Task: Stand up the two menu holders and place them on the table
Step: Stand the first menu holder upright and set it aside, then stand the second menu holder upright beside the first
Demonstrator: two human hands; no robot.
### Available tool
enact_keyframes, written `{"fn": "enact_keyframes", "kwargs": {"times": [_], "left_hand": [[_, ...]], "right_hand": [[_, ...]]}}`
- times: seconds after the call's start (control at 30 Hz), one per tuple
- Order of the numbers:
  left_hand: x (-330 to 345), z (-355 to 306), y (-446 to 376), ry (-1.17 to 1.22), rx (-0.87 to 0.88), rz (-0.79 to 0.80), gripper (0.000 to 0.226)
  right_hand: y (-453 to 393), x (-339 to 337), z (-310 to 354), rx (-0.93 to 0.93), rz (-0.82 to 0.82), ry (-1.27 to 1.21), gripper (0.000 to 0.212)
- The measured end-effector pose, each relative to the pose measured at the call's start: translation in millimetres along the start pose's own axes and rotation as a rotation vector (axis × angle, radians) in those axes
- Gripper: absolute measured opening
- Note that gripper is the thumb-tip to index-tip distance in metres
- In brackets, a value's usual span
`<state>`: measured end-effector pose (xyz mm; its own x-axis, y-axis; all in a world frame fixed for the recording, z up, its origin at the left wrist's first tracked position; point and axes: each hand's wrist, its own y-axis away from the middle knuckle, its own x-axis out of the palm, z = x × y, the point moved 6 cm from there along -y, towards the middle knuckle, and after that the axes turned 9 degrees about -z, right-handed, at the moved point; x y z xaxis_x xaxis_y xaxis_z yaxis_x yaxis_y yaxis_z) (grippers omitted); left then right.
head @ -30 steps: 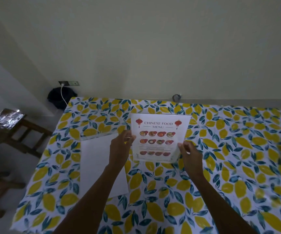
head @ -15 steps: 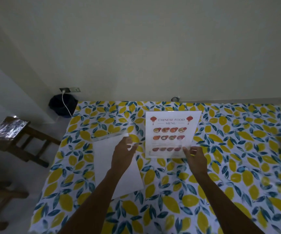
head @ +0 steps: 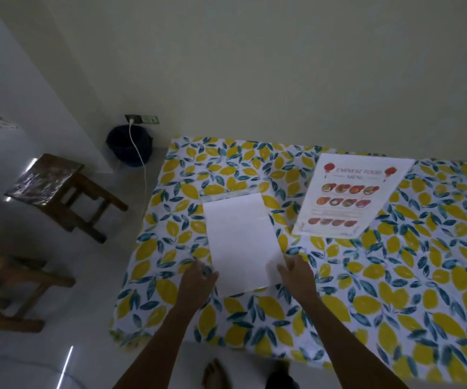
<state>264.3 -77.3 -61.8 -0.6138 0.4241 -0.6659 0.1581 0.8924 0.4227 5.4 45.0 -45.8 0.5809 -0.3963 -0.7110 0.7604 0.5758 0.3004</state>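
Note:
One menu holder (head: 350,195), showing a Chinese food menu, stands upright at the back of the table (head: 395,290), to the right of centre. Neither hand touches it. The second menu holder (head: 240,242) lies flat with its white side up, near the table's left edge. My left hand (head: 198,276) is at its near left corner with the fingers curled beside the edge. My right hand (head: 294,272) is at its near right corner, fingertips touching the sheet's edge. The holder rests flat on the lemon-print cloth.
Wooden chairs (head: 67,192) stand on the floor left of the table. A dark bin (head: 128,148) with a white cable (head: 144,175) sits by the wall under a socket. The table's back edge meets the wall. My feet (head: 215,374) show below the near edge.
Both hands let go of the printed menu holder, which now stands alone at the back right. Both hands moved down and left to the near corners of the flat white holder. The view shifted left.

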Motion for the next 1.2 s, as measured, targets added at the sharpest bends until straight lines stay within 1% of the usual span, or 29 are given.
{"fn": "enact_keyframes", "kwargs": {"times": [0.03, 0.07, 0.1, 0.2, 0.27, 0.33, 0.43, 0.47, 0.57, 0.63, 0.73, 0.83, 0.93, 1.03, 1.1, 1.2], "left_hand": [[-2, -2, 2, 0.021, 0.008, -0.008, 0.022], [-3, -3, 4, 0.022, 0.015, -0.011, 0.021], [-2, -3, 5, 0.018, 0.036, -0.015, 0.026], [2, -5, 8, 0.027, 0.031, -0.016, 0.044], [1, -3, 10, 0.062, -0.015, -0.019, 0.043], [-6, 0, 10, 0.1, -0.072, -0.03, 0.036], [-30, -1, 15, 0.14, -0.081, -0.128, 0.025], [-39, -6, 20, 0.143, -0.057, -0.154, 0.019], [-61, -22, 34, 0.139, 0.063, -0.216, 0.015], [-72, -29, 44, 0.132, 0.118, -0.27, 0.008], [-82, -31, 53, 0.197, 0.144, -0.349, 0.023], [-88, -49, 70, 0.236, 0.17, -0.392, 0.014], [-95, -62, 81, 0.247, 0.205, -0.429, 0.025], [-106, -72, 84, 0.261, 0.257, -0.478, 0.023], [-112, -81, 79, 0.284, 0.288, -0.491, 0.024], [-120, -101, 66, 0.245, 0.352, -0.502, 0.023]], "right_hand": [[4, 1, 3, -0.001, -0.013, 0.014, 0.033], [7, 2, 3, 0.013, -0.01, 0.021, 0.022], [9, 4, 1, 0.035, 0.001, 0.021, 0.017], [17, 5, -3, 0.109, 0.043, 0.0, 0.036], [25, 3, -5, 0.119, 0.075, 0.011, 0.041], [33, -3, -5, 0.101, 0.092, 0.032, 0.043], [44, -16, -5, 0.014, 0.09, 0.041, 0.037], [48, -21, -3, -0.017, 0.084, 0.011, 0.036], [63, -39, 4, -0.089, 0.061, -0.076, 0.037], [74, -54, 12, -0.167, 0.014, -0.111, 0.039], [86, -76, 21, -0.269, -0.061, -0.172, 0.04], [94, -94, 29, -0.353, -0.125, -0.201, 0.031], [98, -105, 36, -0.404, -0.157, -0.246, 0.025], [95, -113, 51, -0.472, -0.164, -0.252, 0.022], [87, -120, 64, -0.509, -0.198, -0.249, 0.021], [67, -130, 84, -0.541, -0.253, -0.233, 0.019]]}}
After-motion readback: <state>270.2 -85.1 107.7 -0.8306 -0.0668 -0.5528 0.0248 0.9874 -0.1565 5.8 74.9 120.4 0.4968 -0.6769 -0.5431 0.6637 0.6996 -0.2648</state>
